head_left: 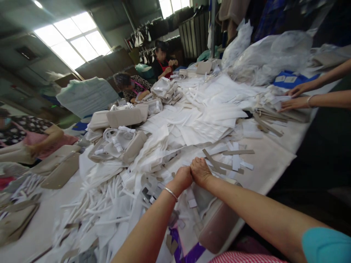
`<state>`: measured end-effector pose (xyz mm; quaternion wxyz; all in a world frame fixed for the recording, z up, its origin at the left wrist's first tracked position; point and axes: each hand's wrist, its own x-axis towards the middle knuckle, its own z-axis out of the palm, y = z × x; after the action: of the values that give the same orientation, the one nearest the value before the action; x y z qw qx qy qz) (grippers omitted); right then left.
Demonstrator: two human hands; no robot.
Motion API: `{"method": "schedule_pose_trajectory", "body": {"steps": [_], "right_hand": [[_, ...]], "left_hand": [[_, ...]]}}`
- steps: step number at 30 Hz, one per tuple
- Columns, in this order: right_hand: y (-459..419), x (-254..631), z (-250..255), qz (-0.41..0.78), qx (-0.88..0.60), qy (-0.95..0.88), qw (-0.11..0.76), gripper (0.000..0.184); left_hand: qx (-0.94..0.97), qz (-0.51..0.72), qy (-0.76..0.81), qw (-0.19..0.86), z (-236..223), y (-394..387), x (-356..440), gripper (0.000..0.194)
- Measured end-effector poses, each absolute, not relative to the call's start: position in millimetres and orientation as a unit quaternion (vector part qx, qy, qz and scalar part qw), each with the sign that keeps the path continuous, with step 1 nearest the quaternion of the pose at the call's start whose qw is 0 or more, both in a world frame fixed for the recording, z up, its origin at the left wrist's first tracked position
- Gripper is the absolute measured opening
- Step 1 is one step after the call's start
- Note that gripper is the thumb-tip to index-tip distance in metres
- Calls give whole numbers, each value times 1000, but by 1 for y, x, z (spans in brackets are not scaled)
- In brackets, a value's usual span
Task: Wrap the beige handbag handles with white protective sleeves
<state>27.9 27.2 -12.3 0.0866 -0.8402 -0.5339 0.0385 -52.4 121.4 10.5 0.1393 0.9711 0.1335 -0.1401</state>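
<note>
My left hand and my right hand meet knuckle to knuckle over the table, both with fingers curled closed. Whatever they may grip is hidden behind the fingers. Right below them a beige bag lies at the table's near edge, partly covered by my right forearm. A strap with a white wrapping runs along the bag. Just beyond my right hand are loose grey-brown strips and small white pieces.
White sheets are heaped mid-table, with white tubes at left. Beige bags are stacked behind. A co-worker's hands rest on pieces at right; other people sit across the table. Clear plastic bags stand at the back right.
</note>
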Motion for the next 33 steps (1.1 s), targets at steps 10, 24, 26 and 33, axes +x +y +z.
{"method": "schedule_pose_trajectory", "body": {"steps": [10,24,26,33], "right_hand": [[31,29,-6,91,-840,-534,40,23],[25,60,-16,151,-769,-621,13,25],[20,70,-14,167,-737,-654,22,27],[40,98,-9,206,-584,-773,136,54]], "left_hand": [[969,-2,142,204,20,137,-71,38],[857,213,439,164,2,68,-158,31],[853,157,468,166,-3,58,-159,31],[749,210,626,43,11,18,-130,24]]}}
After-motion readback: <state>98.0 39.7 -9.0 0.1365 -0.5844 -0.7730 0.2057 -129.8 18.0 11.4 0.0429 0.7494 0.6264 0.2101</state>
